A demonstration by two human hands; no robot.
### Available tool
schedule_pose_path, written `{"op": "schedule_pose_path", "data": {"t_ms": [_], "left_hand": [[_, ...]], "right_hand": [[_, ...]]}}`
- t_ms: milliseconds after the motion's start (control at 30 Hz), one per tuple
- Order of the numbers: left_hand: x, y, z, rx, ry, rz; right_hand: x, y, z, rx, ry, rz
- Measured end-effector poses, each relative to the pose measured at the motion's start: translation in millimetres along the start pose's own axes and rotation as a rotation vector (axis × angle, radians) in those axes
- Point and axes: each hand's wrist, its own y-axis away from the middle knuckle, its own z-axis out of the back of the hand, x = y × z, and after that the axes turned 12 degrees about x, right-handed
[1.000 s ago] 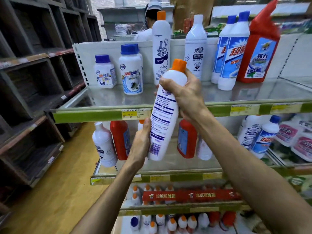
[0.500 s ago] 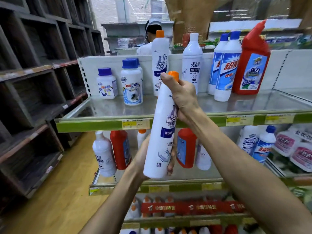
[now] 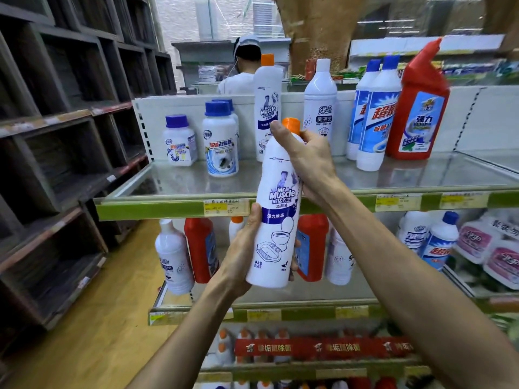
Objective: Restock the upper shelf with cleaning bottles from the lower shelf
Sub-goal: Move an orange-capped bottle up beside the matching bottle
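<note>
Our left hand [image 3: 241, 256] wraps the lower body of the white Mr Muscle bottle [image 3: 276, 209], held nearly upright in the air before the upper shelf [image 3: 407, 178]. Our right hand [image 3: 306, 161] clamps its neck under the orange cap [image 3: 291, 125]. 1 red bottle [image 3: 418, 113] stands on that shelf, further right.

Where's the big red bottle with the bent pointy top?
In the head view, the red bottle stands on the upper shelf, toward the right side. The two blue-capped white bottles are its closest neighbours, just to its left.
</note>
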Motion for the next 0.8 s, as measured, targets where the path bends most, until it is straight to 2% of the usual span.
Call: {"op": "schedule_pose_path", "data": {"t_ms": [133,233,467,700,800], "left_hand": [[-14.9,-7.1,-6.3,0.016,0.030,-0.079],[-39.0,-23.3,-13.7,-0.012,-0.102,-0.161],[-106.9,-79.7,-5.0,-0.180,-0.448,-0.311],[-118.6,-99.1,8.1,-0.072,-0.658,-0.346],[-112.2,-104.9,14.1,-0.066,-0.665,-0.320]], "right_hand": [[1.6,14.6,-0.9,0.156,-0.143,-0.079],[19.4,7.7,1.6,0.233,-0.175,-0.030],[77.8,-42.8,11.6,0.190,-0.141,0.171],[86.0,-65.4,17.4,0.229,-0.031,0.209],[71.8,-71.5,21.0,0.245,0.038,0.185]]}}
